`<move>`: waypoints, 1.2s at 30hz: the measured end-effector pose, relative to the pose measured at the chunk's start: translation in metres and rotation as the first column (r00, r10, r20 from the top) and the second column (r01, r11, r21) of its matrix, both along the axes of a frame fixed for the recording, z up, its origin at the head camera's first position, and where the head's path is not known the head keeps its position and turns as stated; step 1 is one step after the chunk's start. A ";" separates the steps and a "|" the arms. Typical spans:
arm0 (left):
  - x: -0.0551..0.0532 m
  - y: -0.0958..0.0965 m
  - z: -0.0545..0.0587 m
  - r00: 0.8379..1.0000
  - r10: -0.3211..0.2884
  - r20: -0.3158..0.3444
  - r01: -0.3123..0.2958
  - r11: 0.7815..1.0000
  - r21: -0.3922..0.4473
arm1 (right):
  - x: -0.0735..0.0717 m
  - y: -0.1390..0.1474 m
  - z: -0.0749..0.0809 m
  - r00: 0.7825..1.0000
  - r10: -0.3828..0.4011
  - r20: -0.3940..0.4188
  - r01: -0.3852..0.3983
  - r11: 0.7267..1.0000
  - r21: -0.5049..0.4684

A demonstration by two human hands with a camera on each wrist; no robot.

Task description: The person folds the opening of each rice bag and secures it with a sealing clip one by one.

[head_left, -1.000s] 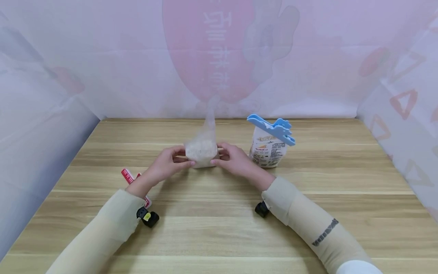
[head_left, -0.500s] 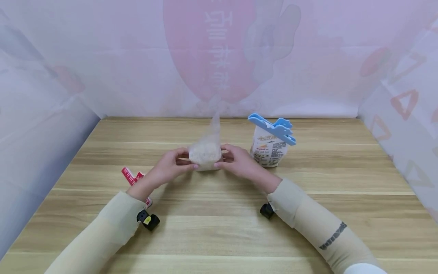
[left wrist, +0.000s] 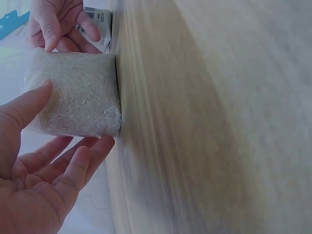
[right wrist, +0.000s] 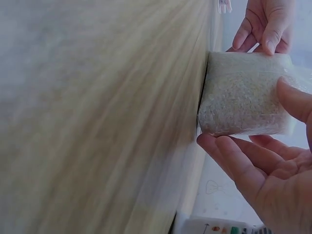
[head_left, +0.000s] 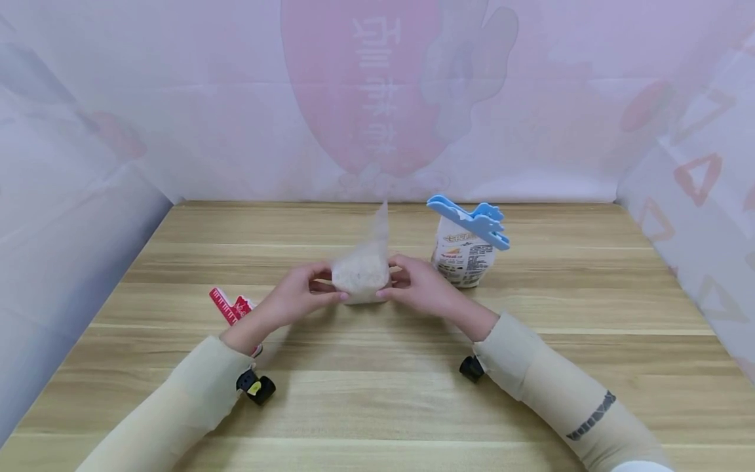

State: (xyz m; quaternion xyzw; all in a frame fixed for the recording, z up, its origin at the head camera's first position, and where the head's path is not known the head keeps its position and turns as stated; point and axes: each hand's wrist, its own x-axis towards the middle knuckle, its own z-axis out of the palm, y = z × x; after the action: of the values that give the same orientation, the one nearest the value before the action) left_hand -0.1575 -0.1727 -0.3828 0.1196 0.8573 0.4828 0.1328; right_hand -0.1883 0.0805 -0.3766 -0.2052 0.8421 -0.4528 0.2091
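Clear plastic rice bag (head_left: 361, 275) has just shifted nearer and slightly right on the table (head_left: 366, 406); left hand (head_left: 299, 294) and right hand (head_left: 423, 287) fingers grip opposite sides, so positioning looks unfinished.

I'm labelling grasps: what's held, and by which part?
A clear, blocky plastic bag of pale grains, by opposite sides, between left hand and right hand.
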 end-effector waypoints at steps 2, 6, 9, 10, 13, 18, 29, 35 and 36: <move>0.002 0.002 -0.001 1.000 -0.007 -0.005 0.007 1.000 -0.005 | 0.002 0.002 0.000 1.000 0.010 -0.002 -0.010 1.000 -0.009; 0.007 0.006 -0.001 1.000 -0.022 -0.015 0.022 1.000 0.007 | 0.005 0.008 0.001 0.999 0.033 -0.005 -0.033 0.999 -0.036; 0.010 0.010 0.000 0.999 -0.034 -0.021 0.034 0.999 0.019 | 0.009 0.013 0.001 0.998 0.056 -0.014 -0.057 0.997 -0.043; 0.011 0.011 0.000 0.999 -0.038 -0.018 0.039 0.999 0.025 | 0.010 0.015 0.002 0.998 0.065 -0.016 -0.065 0.997 -0.048; 0.014 0.015 0.001 0.999 -0.053 -0.015 0.053 0.998 0.027 | 0.014 0.020 0.003 0.996 0.084 -0.027 -0.086 0.995 -0.044; 0.018 0.021 0.003 0.998 -0.067 0.004 0.067 0.997 0.030 | 0.021 0.028 0.004 0.994 0.098 -0.056 -0.099 0.995 -0.017; 0.027 0.033 0.007 0.994 -0.110 0.002 0.110 0.994 0.024 | 0.034 0.043 0.007 0.990 0.115 -0.084 -0.115 0.993 -0.001; 0.030 0.039 0.009 0.991 -0.134 0.024 0.133 0.991 0.024 | 0.041 0.051 0.006 0.991 0.117 -0.070 -0.117 0.993 0.002; 0.030 0.040 0.009 0.990 -0.138 0.028 0.137 0.990 0.019 | 0.043 0.053 0.006 0.991 0.117 -0.069 -0.117 0.993 0.004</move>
State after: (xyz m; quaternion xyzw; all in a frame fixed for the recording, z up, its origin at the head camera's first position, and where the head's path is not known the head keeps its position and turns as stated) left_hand -0.1272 -0.1330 -0.3743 0.1725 0.8409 0.4813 0.1773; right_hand -0.1458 0.1331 -0.3705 -0.2697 0.8354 -0.4323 0.2058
